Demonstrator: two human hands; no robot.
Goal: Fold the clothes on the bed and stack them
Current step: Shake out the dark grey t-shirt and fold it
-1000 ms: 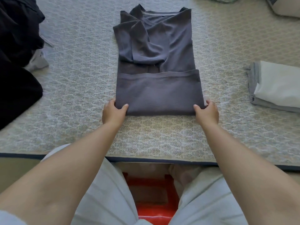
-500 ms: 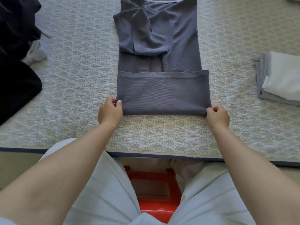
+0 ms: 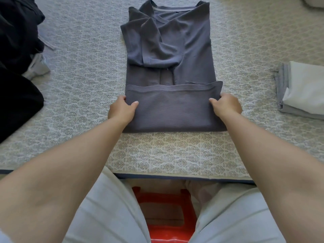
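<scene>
A dark grey shirt (image 3: 175,50) lies lengthwise on the patterned bed cover (image 3: 78,85), sleeves folded in and its bottom part folded up into a band. My left hand (image 3: 122,109) pinches the left edge of that folded band, thumb on top. My right hand (image 3: 226,106) pinches the right edge the same way. A stack of folded clothes (image 3: 301,92), white on top of grey, sits at the right edge of the bed.
A heap of black clothes (image 3: 17,67) with a bit of pale fabric lies at the left. The bed's near edge (image 3: 175,177) runs across below my arms. A red stool (image 3: 166,216) shows between my knees.
Both hands moved from the near corners of the folded band farther up its sides and now pinch its edges. The band's right top corner is slightly lifted.
</scene>
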